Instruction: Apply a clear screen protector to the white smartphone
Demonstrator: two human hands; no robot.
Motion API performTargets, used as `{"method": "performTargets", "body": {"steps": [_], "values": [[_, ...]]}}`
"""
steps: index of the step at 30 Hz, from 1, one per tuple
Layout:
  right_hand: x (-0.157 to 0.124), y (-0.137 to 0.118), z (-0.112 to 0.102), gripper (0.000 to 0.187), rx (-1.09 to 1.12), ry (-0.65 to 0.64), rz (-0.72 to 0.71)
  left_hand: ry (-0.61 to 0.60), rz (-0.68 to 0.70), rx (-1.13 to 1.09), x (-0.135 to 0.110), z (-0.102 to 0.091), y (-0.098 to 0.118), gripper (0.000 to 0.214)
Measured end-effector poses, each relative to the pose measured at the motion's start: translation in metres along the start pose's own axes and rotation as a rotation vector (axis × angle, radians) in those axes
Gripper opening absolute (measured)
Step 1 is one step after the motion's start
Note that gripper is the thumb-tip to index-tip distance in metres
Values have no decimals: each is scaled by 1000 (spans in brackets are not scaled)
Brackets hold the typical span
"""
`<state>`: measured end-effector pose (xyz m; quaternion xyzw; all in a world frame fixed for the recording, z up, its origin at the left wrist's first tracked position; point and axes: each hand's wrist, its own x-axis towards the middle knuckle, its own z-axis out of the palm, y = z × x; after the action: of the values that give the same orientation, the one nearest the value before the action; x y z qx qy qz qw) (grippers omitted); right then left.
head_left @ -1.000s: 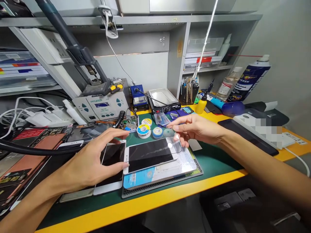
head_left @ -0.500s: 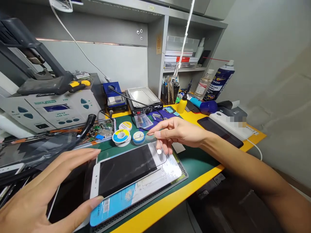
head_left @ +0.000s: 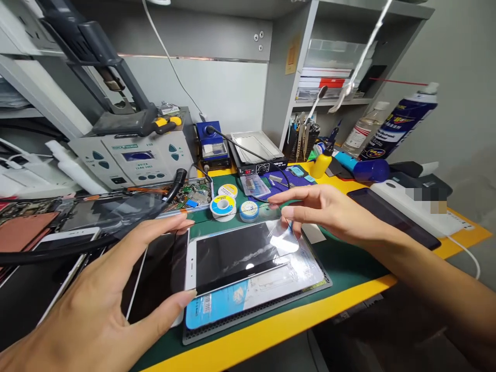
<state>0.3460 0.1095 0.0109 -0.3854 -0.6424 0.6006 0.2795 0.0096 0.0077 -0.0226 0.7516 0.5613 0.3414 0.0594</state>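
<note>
A thin black rectangular frame (head_left: 232, 214), narrow as a wire, is stretched above a white-edged phone screen (head_left: 236, 253). My left hand (head_left: 112, 289) holds the frame's left end, index finger at the upper corner and thumb at the lower one. At the right end, my right hand (head_left: 318, 209) grips it between thumb and fingers; its lower fingers are partly hidden. Beneath the screen lies a blue and white card (head_left: 217, 307) on a grey perforated plate (head_left: 271, 310). Two wire or tape spools (head_left: 222, 205) and a small blue-rimmed tin (head_left: 249, 211) stand just behind.
A hot-air station (head_left: 143, 160) stands back left, its black hose (head_left: 77, 253) crossing the left side. Phones (head_left: 65, 258) lie at left. A heating plate (head_left: 258, 155), yellow bottle (head_left: 321, 163) and spray can (head_left: 403, 124) stand behind. A dark phone (head_left: 391, 217) lies at right.
The view has turned left, so everything sits further right. My right hand has drawn closer over the screen's right end, and the frame's lower edge now runs along the screen's near side.
</note>
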Motion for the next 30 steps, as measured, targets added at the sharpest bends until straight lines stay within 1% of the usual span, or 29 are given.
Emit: {"method": "performTargets", "body": {"steps": [3, 7, 10, 12, 16, 18, 22, 26, 30], "values": [[-10, -3, -1, 52, -143, 2, -106, -62, 57, 93, -3, -3, -2, 85], [-21, -2, -4, 77, -416, -1, -294, -78, 64, 50, -7, -3, -4, 82], [-23, 1, -5, 84, -569, -24, -360, -89, 54, 27, -9, -3, -4, 83], [-22, 3, -5, 84, -640, -41, -381, -91, 57, 27, -10, -4, -2, 83], [-19, 3, -3, 77, -764, -53, -455, -94, 18, 58, -8, -5, 10, 70], [-19, 2, -3, 74, -804, -47, -496, -99, 8, 88, -7, -6, 14, 67], [-19, 1, -3, 72, -838, -37, -532, -136, 82, 119, -5, -7, 14, 69], [-20, 2, -3, 69, -859, -33, -561, -154, 62, 105, -6, -6, 16, 62], [-21, 2, -2, 67, -916, -33, -564, -201, 117, 110, -4, -9, 17, 63]]}}
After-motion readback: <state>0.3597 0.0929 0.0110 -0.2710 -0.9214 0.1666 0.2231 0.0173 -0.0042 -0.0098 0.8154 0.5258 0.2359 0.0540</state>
